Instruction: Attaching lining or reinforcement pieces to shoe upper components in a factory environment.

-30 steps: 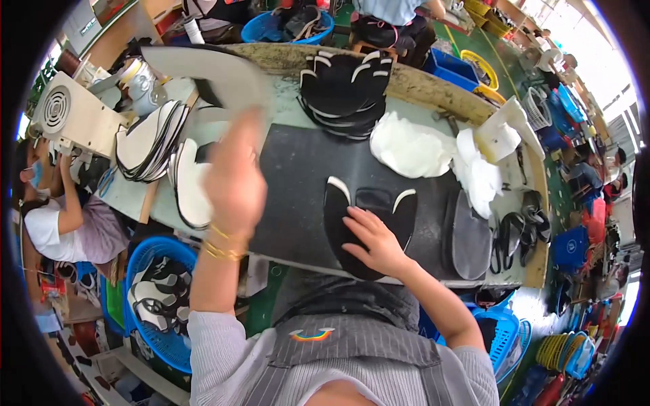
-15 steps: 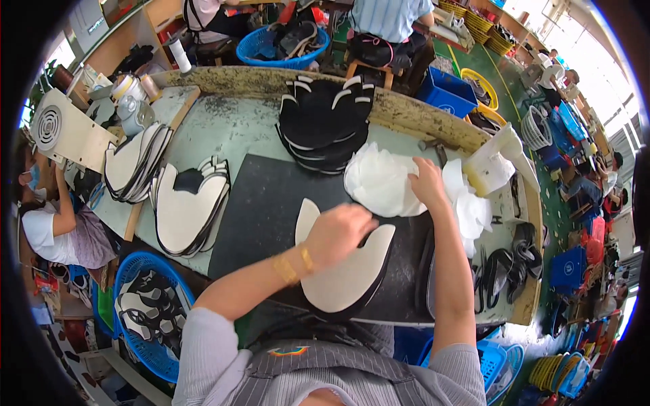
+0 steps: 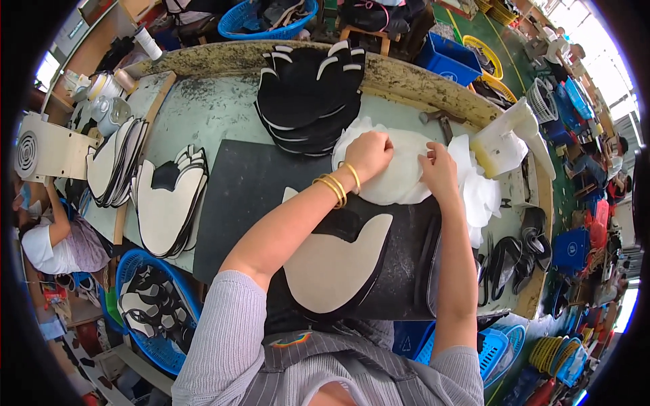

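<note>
A pile of thin white rounded sheets (image 3: 399, 179) lies on the far right part of the dark board (image 3: 233, 196). Over its left part, my left hand (image 3: 369, 159) is closed with its fingertips curled, and what they grip cannot be made out. My right hand (image 3: 439, 169) bends thumb and fingers together at the pile's right side, pinching at a white sheet. Nearer me, a cream U-shaped piece with a black edge (image 3: 332, 274) rests flat on the board, partly under my left forearm. Behind the board stands a stack of black U-shaped pieces with white-edged tabs (image 3: 308, 95).
Two stacks of cream U-shaped pieces (image 3: 166, 210) sit on the left. More white sheets (image 3: 477, 196), a white container (image 3: 501, 145), a hammer (image 3: 443, 125) and black straps (image 3: 508, 267) lie on the right. A raised wooden rim (image 3: 433, 91) bounds the table. A blue basket (image 3: 125, 260) stands lower left.
My left hand has moved from above the cream piece up and right to the white sheets. My right hand has stayed at the sheets, its fingers now more bent. The view has shifted slightly.
</note>
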Tool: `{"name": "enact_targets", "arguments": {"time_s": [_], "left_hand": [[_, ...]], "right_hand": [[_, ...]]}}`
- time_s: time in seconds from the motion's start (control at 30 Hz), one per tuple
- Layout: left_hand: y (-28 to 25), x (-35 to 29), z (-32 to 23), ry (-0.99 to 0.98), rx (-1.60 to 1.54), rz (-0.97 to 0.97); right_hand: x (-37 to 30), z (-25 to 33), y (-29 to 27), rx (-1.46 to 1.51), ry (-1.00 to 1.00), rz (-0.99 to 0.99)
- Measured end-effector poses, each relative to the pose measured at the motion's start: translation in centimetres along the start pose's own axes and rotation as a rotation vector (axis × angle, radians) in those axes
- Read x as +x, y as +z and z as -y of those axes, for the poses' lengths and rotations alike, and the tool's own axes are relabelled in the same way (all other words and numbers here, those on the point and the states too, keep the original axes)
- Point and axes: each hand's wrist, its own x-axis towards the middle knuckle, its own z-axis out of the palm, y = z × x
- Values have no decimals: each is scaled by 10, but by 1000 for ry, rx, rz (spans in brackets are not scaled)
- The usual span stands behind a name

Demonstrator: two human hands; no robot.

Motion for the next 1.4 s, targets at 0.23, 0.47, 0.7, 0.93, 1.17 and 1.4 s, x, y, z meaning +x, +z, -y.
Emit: {"name": "enact_targets", "arguments": {"time_s": [0.23, 0.47, 0.7, 0.93, 1.17, 1.4], "left_hand": [[-7, 0, 1, -38, -475, 50], [-22, -1, -18, 49, -550, 71], [-7, -13, -27, 319, -297, -286], [-58, -96, -34, 587, -398, -173], [-151, -197, -52, 465, -586, -243], [-135, -217, -64, 170, -502, -323]], "right_hand": [[0, 6, 4, 570, 9, 24], [-15, 14, 3, 830, 73, 59], [2, 1, 18, 526, 107, -127], [23, 1, 26, 193, 66, -219], [23, -15, 12, -87, 10, -339], [-176, 161, -50, 473, -524, 536]]}}
